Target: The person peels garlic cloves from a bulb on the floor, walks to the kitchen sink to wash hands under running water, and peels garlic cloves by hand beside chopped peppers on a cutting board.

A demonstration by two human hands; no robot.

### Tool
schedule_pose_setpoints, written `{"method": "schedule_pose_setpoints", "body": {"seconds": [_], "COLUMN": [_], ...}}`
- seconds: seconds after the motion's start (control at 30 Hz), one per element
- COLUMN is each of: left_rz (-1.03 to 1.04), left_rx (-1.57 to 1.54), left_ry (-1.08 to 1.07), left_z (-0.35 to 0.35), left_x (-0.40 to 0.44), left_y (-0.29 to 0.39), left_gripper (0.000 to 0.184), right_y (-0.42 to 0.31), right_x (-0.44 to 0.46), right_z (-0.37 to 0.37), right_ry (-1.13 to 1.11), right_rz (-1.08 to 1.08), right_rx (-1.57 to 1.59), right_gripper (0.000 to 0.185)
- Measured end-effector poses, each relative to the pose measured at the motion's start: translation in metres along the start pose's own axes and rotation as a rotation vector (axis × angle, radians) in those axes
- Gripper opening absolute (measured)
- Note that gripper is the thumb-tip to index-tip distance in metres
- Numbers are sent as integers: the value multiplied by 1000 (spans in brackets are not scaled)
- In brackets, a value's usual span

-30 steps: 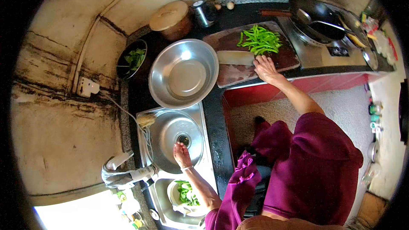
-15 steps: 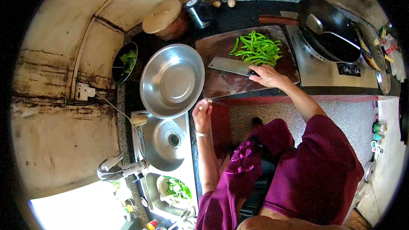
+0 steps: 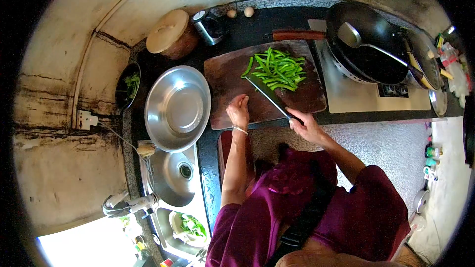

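Note:
My right hand (image 3: 305, 126) is wrapped round the handle of a cleaver (image 3: 267, 95). Its blade tilts up and left over the cutting board (image 3: 225, 80), the tip beside a pile of green pepper strips (image 3: 281, 70). Over the board's front left part is my left hand (image 3: 238, 111), its fingers closed in a pinch. A small pale bit shows at those fingertips, too small to name. Left of the board stands a wide steel basin (image 3: 154, 113) with nothing in it.
On the right, a black wok (image 3: 341, 16) holding a metal spatula (image 3: 350, 34) sits on the stove (image 3: 341, 100). A lidded clay pot (image 3: 169, 32) and two eggs (image 3: 249, 12) are at the back. The sink (image 3: 170, 188) lies left, with leafy greens (image 3: 192, 227) in a bowl below.
My left hand has moved up from the counter edge to over the board. My right hand has drawn back, turning the cleaver from lying flat to blade tilted up. The whole view has shifted.

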State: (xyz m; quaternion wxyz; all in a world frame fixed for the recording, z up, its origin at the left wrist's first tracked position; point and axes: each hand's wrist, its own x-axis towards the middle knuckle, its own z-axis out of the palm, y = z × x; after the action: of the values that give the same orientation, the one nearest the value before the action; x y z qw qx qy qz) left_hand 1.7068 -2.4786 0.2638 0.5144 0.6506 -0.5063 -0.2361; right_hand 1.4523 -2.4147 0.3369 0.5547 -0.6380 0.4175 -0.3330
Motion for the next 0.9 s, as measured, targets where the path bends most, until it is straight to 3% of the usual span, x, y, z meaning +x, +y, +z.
{"method": "schedule_pose_setpoints", "body": {"seconds": [0.07,0.17,0.23,0.33,0.4,0.47,0.57,0.7,0.83,0.9], "left_rz": [220,40,5,-101,-103,-238,-323,-344,-361,-364], "left_rx": [182,42,30,-146,-133,-303,-423,-451,-445,-462], "left_ry": [32,19,35,34,40,64,51,34,-15,-40], "left_z": [-9,-14,-24,-38,-47,-58,-76,-88,-90,-87], "left_x": [-3,-6,-11,-21,-30,-38,-49,-51,-58,-52], "left_y": [15,12,30,21,18,18,25,26,25,23], "left_gripper": [14,18,20,21,21,21,23,27,27,28], "right_y": [-13,-16,-2,-2,-1,-7,-36,-11,-2,7], "right_x": [-9,-15,-13,-15,-10,-3,9,10,7,9], "right_z": [2,9,18,23,27,35,46,65,72,75], "right_ry": [30,42,171,79,73,101,200,127,-193,-111], "right_rz": [-10,-12,-358,-237,-284,-337,-460,-375,9,-75], "right_rx": [-69,-290,-425,-695,-756,-904,-867,-984,-1006,-1070], "right_gripper": [41,42,43,46,49,51,57,60,65,66]}}
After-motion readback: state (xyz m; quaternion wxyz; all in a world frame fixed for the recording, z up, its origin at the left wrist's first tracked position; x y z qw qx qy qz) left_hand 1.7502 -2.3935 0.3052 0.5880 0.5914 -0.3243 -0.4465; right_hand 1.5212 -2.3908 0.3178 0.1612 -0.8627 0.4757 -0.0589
